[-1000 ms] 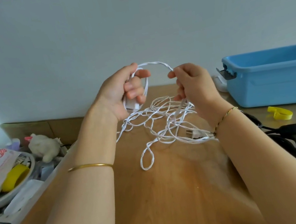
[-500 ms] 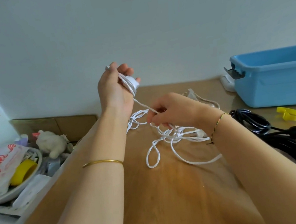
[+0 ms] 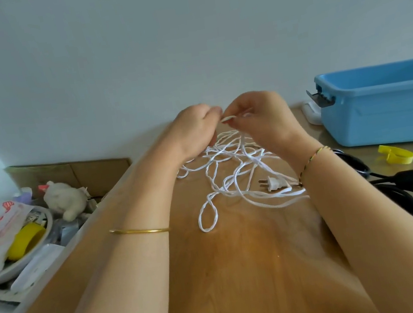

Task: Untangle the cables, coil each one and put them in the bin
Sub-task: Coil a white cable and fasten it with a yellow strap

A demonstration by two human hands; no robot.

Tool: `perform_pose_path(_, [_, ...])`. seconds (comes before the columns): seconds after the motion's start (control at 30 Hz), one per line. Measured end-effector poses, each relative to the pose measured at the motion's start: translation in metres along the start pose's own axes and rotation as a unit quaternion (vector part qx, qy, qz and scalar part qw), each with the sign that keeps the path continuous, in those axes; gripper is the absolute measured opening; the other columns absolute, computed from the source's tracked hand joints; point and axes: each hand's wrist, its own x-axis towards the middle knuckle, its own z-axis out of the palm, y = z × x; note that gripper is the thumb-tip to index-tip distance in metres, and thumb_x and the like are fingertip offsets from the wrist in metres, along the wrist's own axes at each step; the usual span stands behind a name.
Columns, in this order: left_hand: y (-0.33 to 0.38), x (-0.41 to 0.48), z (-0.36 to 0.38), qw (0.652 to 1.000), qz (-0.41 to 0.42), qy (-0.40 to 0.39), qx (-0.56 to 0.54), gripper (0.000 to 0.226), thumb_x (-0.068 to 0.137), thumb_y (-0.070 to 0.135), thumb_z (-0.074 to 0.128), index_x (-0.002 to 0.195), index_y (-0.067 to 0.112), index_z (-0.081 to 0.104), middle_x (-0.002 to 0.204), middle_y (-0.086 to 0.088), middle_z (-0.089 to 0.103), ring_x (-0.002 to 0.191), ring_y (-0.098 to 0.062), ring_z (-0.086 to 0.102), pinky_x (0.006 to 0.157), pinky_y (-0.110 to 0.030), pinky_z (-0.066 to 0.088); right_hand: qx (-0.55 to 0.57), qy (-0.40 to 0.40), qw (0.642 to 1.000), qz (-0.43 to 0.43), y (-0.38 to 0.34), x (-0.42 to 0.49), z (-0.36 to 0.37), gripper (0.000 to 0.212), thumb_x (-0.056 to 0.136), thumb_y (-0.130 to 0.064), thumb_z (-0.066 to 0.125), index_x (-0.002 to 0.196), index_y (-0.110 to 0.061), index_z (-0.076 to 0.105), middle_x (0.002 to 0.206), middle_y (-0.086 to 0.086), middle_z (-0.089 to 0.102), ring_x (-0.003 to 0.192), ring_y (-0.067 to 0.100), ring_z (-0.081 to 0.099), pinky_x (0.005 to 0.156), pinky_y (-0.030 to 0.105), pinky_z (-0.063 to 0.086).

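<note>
The cable (image 3: 231, 168) lies in a loose tangle on the counter (image 3: 243, 258), its plug (image 3: 274, 183) free on the right. Above the heap both hands pinch one short raised stretch, the left hand (image 3: 190, 131) in a tight grip at one end and the right hand (image 3: 261, 117) at the other. A hard pull from here could cinch the crossed loops into a knot, or drag the plug into the black cable (image 3: 394, 188) beside it. The bin (image 3: 382, 112) stands far right.

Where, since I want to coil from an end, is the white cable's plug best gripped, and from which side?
Pinch the plug across its white body, behind the two prongs, coming from above. It lies flat on the table, prongs pointing left, beside the white cable tangle, so its sides look open to fingers.
</note>
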Motion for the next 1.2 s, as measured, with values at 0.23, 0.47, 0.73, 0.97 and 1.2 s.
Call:
perform_pose_path(0.23, [0.000, -0.004, -0.005, 0.996, -0.028, -0.082, -0.011, 0.035, 0.099, 0.032, 0.047, 0.085, 0.005, 0.065, 0.046, 0.006, 0.044, 0.046, -0.019, 0.043, 0.054, -0.031, 0.041, -0.182, 0.044, 0.982, -0.008, 0.011, -0.004, 0.007, 0.017, 0.086, -0.039, 0.061, 0.094, -0.023, 0.064, 0.105, -0.002, 0.058, 0.099, 0.022, 0.056, 0.080, 0.036, 0.046])
perform_pose_path(0.47, [-0.007, 0.004, -0.006, 0.994, -0.015, 0.106, -0.022, 0.036, 0.096, 0.030, 0.044, 0.064, 0.018, 0.053, 0.061, -0.013, 0.053, 0.061, -0.033, 0.052, 0.066, -0.038, 0.047, -0.064, -0.008, 0.996, 0.064, 0.007, -0.002, 0.011, 0.037, 0.083, -0.010, 0.057, 0.119, -0.018, 0.052, 0.081, -0.006, 0.058, 0.075, 0.016, 0.056, 0.066, 0.026, 0.042])
perform_pose_path(0.73, [-0.017, 0.009, -0.018, 0.945, -0.082, 0.274, -0.161, 0.036, 0.095, 0.028, 0.041, 0.061, 0.020, 0.050, 0.046, 0.005, 0.043, 0.045, -0.021, 0.040, 0.056, -0.033, 0.042, -0.085, 0.000, 0.993, 0.079, 0.017, -0.002, 0.004, 0.015, 0.086, -0.019, 0.059, 0.076, -0.009, 0.063, 0.057, -0.001, 0.051, 0.057, 0.018, 0.049, 0.054, 0.028, 0.038])
perform_pose_path(0.97, [-0.016, 0.009, -0.025, 0.886, -0.127, 0.351, -0.273, 0.036, 0.100, 0.024, 0.037, 0.066, 0.016, 0.046, 0.043, 0.005, 0.042, 0.041, -0.014, 0.039, 0.039, -0.020, 0.033, 0.100, 0.045, 0.977, 0.181, 0.018, -0.002, 0.001, 0.017, 0.088, -0.007, 0.056, 0.078, 0.003, 0.066, 0.057, 0.010, 0.059, 0.052, 0.022, 0.058, 0.059, 0.035, 0.055])
perform_pose_path(1.2, [-0.015, 0.003, -0.040, 0.802, -0.153, 0.394, -0.422, 0.036, 0.103, 0.019, 0.030, 0.069, 0.012, 0.042, 0.032, 0.011, 0.032, 0.032, -0.012, 0.029, 0.039, -0.016, 0.027, 0.082, 0.062, 0.956, 0.275, 0.036, -0.003, 0.010, 0.021, 0.091, -0.007, 0.052, 0.076, 0.001, 0.063, 0.070, 0.016, 0.065, 0.058, 0.030, 0.064, 0.060, 0.041, 0.059])
